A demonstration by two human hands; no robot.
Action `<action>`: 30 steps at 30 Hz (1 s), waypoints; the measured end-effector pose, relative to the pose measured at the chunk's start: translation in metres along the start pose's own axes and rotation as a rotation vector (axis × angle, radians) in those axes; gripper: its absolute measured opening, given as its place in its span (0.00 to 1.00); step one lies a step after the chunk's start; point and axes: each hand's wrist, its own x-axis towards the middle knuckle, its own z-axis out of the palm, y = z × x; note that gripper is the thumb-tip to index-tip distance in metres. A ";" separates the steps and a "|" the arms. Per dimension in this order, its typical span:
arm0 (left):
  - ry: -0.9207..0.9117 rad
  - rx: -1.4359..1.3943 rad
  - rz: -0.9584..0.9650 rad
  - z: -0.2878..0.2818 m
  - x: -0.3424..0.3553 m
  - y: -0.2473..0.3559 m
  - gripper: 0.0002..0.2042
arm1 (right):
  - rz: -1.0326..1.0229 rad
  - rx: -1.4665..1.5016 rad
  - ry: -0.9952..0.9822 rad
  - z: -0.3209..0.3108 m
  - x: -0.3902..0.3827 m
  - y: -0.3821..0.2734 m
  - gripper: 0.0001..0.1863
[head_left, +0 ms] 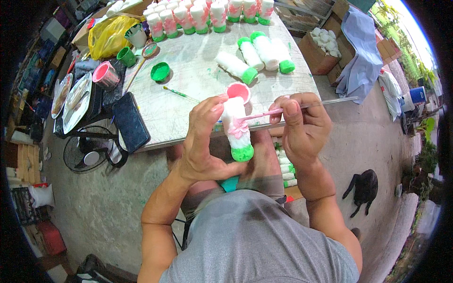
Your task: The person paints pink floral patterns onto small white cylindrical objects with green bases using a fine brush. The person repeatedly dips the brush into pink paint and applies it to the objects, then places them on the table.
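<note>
My left hand (200,146) grips a white cylindrical piece (232,111) between thumb and fingertips, its green end toward me. A pink flower-like patch (239,128) of paint covers part of its side. My right hand (306,125) pinches a slim paintbrush (264,114) with a clear handle, and its pink tip touches the painted patch. Just beyond the piece, at the table edge, sits a small round dish of pink paint (239,90). A second brush (181,94), with a green tip, lies on the table left of it.
Several white-and-green cylinders (264,51) lie on the table (198,56); pink-painted ones (219,16) stand behind them. At left are a green paint lid (160,71), a pink paint cup (105,75), a dark phone or tablet (130,121) and a fan (89,148). A black animal (363,191) is on the floor at right.
</note>
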 end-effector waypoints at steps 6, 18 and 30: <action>0.015 -0.007 -0.006 0.000 -0.002 0.000 0.55 | -0.019 -0.088 -0.053 -0.003 -0.001 -0.004 0.09; 0.002 -0.036 -0.070 0.002 -0.007 0.004 0.58 | -0.576 -0.399 -0.229 -0.011 -0.002 0.001 0.11; -0.015 -0.012 -0.033 0.004 -0.002 0.003 0.56 | -0.331 -0.337 -0.150 -0.009 -0.004 0.001 0.12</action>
